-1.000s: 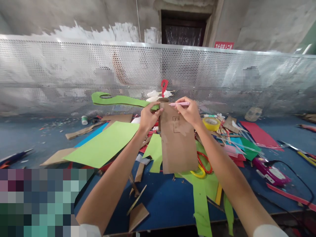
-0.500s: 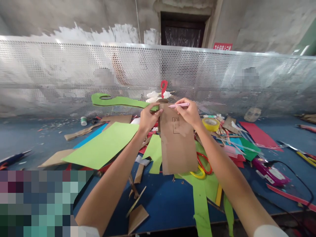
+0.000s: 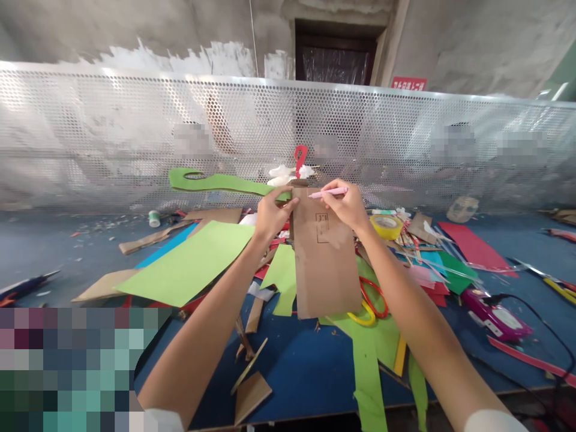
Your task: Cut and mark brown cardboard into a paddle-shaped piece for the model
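Observation:
A brown cardboard piece (image 3: 326, 270) with a dark printed box mark stands tilted in front of me. My left hand (image 3: 273, 211) grips its upper left corner, thumb on the front face. A long green strip with a hooked end (image 3: 216, 182) reaches leftward from behind those fingers; whether they touch it I cannot tell. In my right hand (image 3: 344, 204) is a pink pen (image 3: 330, 192), pinched near the cardboard's top edge with its tip at the surface. Behind the cardboard rises a red curved piece (image 3: 300, 157) with white fluffy bits (image 3: 281, 174).
Green sheet (image 3: 193, 261) lies left; scissors with red and yellow handles (image 3: 373, 303) sit partly under the cardboard. Right are yellow tape (image 3: 386, 227), a red sheet (image 3: 477, 246), a purple corded device (image 3: 495, 315) and pliers (image 3: 551, 279). A perforated metal screen (image 3: 112, 144) borders the table's back.
The view has shifted slightly. Both hands keep their holds, and the pen tip stays near the cardboard's top edge with barely any movement.

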{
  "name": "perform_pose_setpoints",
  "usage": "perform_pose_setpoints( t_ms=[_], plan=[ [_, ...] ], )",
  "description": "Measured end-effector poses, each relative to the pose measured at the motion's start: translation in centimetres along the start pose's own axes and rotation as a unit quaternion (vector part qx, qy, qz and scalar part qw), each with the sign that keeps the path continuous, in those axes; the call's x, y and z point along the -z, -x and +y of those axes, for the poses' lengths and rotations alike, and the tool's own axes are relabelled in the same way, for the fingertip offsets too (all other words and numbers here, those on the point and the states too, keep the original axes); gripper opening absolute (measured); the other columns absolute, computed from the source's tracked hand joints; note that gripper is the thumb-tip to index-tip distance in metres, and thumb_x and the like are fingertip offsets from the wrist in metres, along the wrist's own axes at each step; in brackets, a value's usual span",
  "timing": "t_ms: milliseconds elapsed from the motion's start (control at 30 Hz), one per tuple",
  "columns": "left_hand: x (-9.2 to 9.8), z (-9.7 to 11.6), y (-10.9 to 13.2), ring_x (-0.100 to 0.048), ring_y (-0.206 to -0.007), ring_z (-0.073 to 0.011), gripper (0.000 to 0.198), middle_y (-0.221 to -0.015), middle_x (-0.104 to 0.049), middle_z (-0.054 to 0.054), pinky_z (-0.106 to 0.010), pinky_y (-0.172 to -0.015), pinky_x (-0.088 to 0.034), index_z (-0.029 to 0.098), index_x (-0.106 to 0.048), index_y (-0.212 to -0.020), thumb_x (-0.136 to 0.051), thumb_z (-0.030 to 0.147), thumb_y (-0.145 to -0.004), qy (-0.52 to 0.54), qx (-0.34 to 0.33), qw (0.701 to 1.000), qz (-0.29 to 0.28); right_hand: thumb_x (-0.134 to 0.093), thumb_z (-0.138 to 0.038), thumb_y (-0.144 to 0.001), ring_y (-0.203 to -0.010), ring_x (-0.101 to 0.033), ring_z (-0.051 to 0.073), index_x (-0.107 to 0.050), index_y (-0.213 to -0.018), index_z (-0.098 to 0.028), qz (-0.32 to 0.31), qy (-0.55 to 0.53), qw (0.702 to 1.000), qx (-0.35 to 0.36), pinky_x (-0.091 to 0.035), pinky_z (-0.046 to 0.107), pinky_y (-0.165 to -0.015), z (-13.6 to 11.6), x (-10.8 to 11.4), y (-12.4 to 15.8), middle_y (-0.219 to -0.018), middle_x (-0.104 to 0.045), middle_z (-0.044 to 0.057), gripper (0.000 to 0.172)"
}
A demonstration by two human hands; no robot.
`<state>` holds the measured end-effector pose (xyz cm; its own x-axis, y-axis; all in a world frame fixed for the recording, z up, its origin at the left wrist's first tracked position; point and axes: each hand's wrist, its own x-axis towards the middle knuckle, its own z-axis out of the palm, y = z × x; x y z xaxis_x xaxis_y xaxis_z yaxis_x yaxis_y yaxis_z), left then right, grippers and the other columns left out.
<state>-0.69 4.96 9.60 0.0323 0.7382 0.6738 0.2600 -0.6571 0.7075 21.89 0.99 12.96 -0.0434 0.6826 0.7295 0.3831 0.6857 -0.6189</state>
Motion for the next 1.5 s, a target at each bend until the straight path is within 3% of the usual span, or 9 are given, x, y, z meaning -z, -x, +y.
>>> perform_pose_setpoints(
  t_ms=[367,533,600,700,833,900,1033,1200,1500],
  plan=[
    [0.0,-0.2,0.1,-0.08,-0.097,-0.0276,0.036,-0.121,-0.083,-0.007,-0.041,-0.095,-0.063,0.022,-0.079,-0.115,-0.078,0.041,-0.085,-0.005,-0.008,1.0,0.003,-0.072,-0.053,-0.091,-0.068,-0.068,0.017,-0.072,-0.095,-0.023,0.005,-0.043,0.999,0.0,-0.058,0.031,-0.065,-0.3,0.7,-0.2,-0.084,-0.078,0.004,0.03],
    [0.0,-0.9,0.1,-0.08,-0.091,-0.0259,0.038,-0.118,-0.083,-0.007,-0.039,-0.09,-0.063,0.022,-0.079,-0.117,-0.078,0.041,-0.084,0.002,0.007,1.0,0.002,-0.06,-0.061,-0.102,-0.104,-0.076,0.022,-0.069,-0.115,-0.027,0.103,-0.008,0.994,0.044,-0.062,0.037,-0.085,1.3,3.2,-0.9,-0.112,-0.079,0.008,0.037],
    [0.0,-1.1,0.0,-0.08,-0.092,-0.0269,0.04,-0.117,-0.083,-0.008,-0.04,-0.089,-0.063,0.021,-0.079,-0.117,-0.079,0.042,-0.083,0.0,0.015,1.0,0.002,-0.07,-0.061,-0.094,-0.1,-0.076,0.024,-0.065,-0.11,-0.025,0.106,0.011,0.994,-0.02,-0.062,0.04,-0.085,2.2,4.5,-0.4,-0.106,-0.078,0.008,0.039],
    [0.2,-1.2,-0.1,-0.079,-0.101,-0.0285,0.04,-0.119,-0.083,-0.007,-0.041,-0.096,-0.062,0.02,-0.08,-0.116,-0.079,0.041,-0.081,-0.003,0.017,1.0,0.009,-0.089,-0.057,-0.079,-0.094,-0.075,0.026,-0.063,-0.11,-0.026,0.045,-0.024,0.982,-0.183,-0.062,0.04,-0.079,2.7,5.6,2.0,-0.099,-0.077,0.006,0.051],
    [-0.1,-1.0,0.0,-0.078,-0.108,-0.0293,0.038,-0.123,-0.083,-0.008,-0.041,-0.102,-0.061,0.02,-0.081,-0.114,-0.078,0.039,-0.082,-0.008,0.021,1.0,0.018,-0.096,-0.048,-0.07,-0.098,-0.077,0.026,-0.067,-0.108,-0.026,-0.047,-0.131,0.946,-0.291,-0.063,0.043,-0.091,1.7,4.8,7.2,-0.108,-0.079,0.007,0.052],
    [-0.5,-0.9,0.3,-0.078,-0.108,-0.0301,0.038,-0.123,-0.083,-0.008,-0.042,-0.102,-0.061,0.02,-0.081,-0.116,-0.078,0.04,-0.083,-0.012,0.022,1.0,0.01,-0.099,-0.042,-0.065,-0.097,-0.078,0.027,-0.066,-0.101,-0.026,-0.063,-0.189,0.934,-0.298,-0.062,0.046,-0.096,1.1,4.0,9.4,-0.104,-0.082,0.006,0.052],
    [-1.1,-0.6,0.9,-0.078,-0.11,-0.03,0.039,-0.126,-0.082,-0.007,-0.044,-0.105,-0.06,0.022,-0.08,-0.122,-0.075,0.039,-0.088,-0.02,-0.006,1.0,-0.017,-0.098,-0.04,-0.064,-0.104,-0.078,0.03,-0.07,-0.104,-0.027,-0.007,-0.235,0.933,-0.273,-0.06,0.049,-0.102,0.8,3.7,11.5,-0.107,-0.084,0.004,0.05],
    [-1.5,0.0,1.4,-0.077,-0.118,-0.0293,0.035,-0.128,-0.082,-0.007,-0.043,-0.11,-0.058,0.022,-0.078,-0.123,-0.068,0.038,-0.093,-0.032,-0.031,0.998,-0.034,-0.099,-0.04,-0.06,-0.105,-0.079,0.034,-0.072,-0.102,-0.027,0.039,-0.26,0.918,-0.296,-0.061,0.05,-0.098,1.1,5.0,11.9,-0.101,-0.084,0.006,0.051],
    [-2.2,1.6,2.1,-0.076,-0.124,-0.0277,0.026,-0.128,-0.082,-0.006,-0.041,-0.112,-0.057,0.024,-0.079,-0.114,-0.063,0.037,-0.099,-0.038,-0.071,0.996,-0.04,-0.096,-0.039,-0.064,-0.1,-0.078,0.03,-0.071,-0.105,-0.027,0.061,-0.247,0.928,-0.271,-0.06,0.046,-0.095,0.8,4.6,12.1,-0.106,-0.084,0.005,0.05]
  ],
)
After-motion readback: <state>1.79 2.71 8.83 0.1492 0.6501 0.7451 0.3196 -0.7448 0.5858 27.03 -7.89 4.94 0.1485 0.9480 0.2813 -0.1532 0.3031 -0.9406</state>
